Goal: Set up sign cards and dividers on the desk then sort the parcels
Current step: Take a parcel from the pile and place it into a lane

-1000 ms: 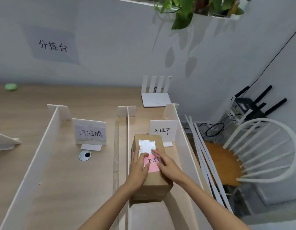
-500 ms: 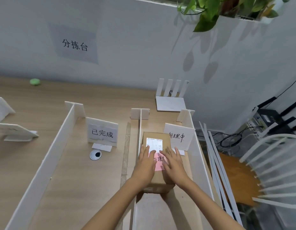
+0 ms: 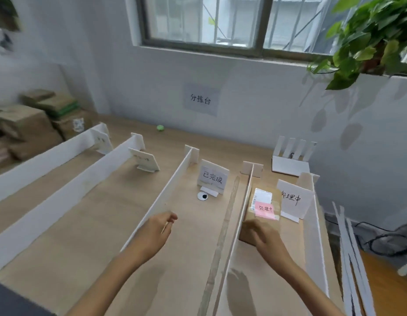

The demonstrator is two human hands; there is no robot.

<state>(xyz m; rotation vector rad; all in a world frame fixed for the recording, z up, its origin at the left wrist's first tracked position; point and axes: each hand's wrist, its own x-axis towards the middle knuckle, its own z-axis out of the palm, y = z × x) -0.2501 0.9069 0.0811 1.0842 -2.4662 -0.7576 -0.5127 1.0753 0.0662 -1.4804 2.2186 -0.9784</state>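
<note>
A brown parcel (image 3: 257,221) with a white label and a pink note lies in the rightmost lane, just in front of a sign card (image 3: 292,199). My right hand (image 3: 265,237) rests on the parcel's near end, fingers loose. My left hand (image 3: 157,231) hovers empty over the neighbouring lane, fingers slightly curled and apart. That lane holds another sign card (image 3: 212,177). White dividers (image 3: 245,201) (image 3: 175,185) (image 3: 312,236) stand upright between the lanes. Two more sign cards (image 3: 144,159) (image 3: 102,140) stand in the lanes further left.
Several brown parcels (image 3: 27,124) are stacked at the far left. A white router (image 3: 291,160) sits by the wall, with a small green object (image 3: 160,127) further left. A round desk grommet (image 3: 202,196) is in the lane. Spare white strips (image 3: 348,247) lean off the right edge.
My left hand has lifted off the parcel and moved left over the neighbouring lane. My right hand slid back to the parcel's near end. The view swung left and up.
</note>
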